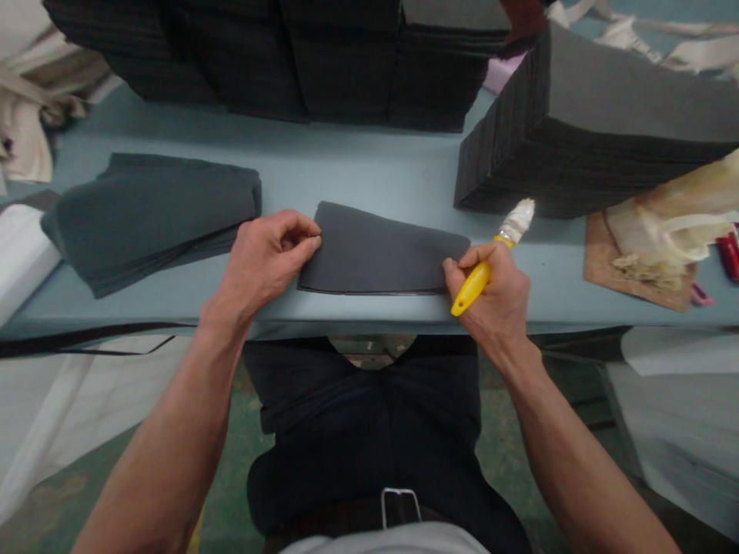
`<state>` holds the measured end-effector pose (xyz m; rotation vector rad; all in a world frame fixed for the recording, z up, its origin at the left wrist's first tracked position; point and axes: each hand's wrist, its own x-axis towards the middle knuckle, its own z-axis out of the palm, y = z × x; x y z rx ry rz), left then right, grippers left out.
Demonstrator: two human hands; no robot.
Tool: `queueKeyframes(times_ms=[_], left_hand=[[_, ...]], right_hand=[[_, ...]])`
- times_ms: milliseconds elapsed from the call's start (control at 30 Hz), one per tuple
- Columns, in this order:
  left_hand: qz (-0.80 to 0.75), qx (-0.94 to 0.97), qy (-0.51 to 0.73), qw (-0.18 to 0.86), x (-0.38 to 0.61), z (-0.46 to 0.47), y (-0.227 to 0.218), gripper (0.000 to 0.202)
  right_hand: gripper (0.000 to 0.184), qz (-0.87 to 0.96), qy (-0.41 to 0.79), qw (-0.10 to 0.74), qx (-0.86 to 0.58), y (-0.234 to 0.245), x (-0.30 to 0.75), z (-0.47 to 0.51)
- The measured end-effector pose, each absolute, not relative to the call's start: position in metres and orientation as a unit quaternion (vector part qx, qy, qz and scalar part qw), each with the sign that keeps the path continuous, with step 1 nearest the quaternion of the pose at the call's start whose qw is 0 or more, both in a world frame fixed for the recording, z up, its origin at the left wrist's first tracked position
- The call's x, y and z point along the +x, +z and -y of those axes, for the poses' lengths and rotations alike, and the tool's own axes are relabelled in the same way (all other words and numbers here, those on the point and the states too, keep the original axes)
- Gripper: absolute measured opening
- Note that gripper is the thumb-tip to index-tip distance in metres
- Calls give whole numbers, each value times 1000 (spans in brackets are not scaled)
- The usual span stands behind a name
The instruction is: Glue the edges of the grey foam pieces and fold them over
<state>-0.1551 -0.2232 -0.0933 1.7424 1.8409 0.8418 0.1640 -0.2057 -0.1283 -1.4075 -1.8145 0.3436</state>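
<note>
A dark grey fabric panel (381,250) lies flat near the front edge of the table, with at least one more layer showing along its lower edge. My left hand (265,254) pinches its left end between thumb and forefinger. At the opposite end, my right hand (496,288) has thumb and finger on the panel's right edge. That same hand also grips a brush with a yellow handle (472,289); its whitish, coated bristles point up and away to the right. Left of the panel rests a loose pile of dark greenish-grey fabric pieces (167,204).
Tall stacks of dark pieces (346,69) line the back of the blue-grey table (369,165). Another high stack (606,100) stands at the right. Beside it, a brown board (600,261) carries a crumpled yellowish plastic bag (663,223). Pale cloth scraps (28,131) lie far left.
</note>
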Motion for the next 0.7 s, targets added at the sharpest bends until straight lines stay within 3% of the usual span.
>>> queueKeyframes(times_ms=[433, 700], left_hand=[[-694, 627, 276, 224, -156, 222, -93, 26], [-723, 609, 271, 181, -152, 224, -91, 41]], right_hand=[[18, 725, 113, 373, -568, -130, 175, 211], [15, 732, 193, 334, -562, -124, 177, 210]])
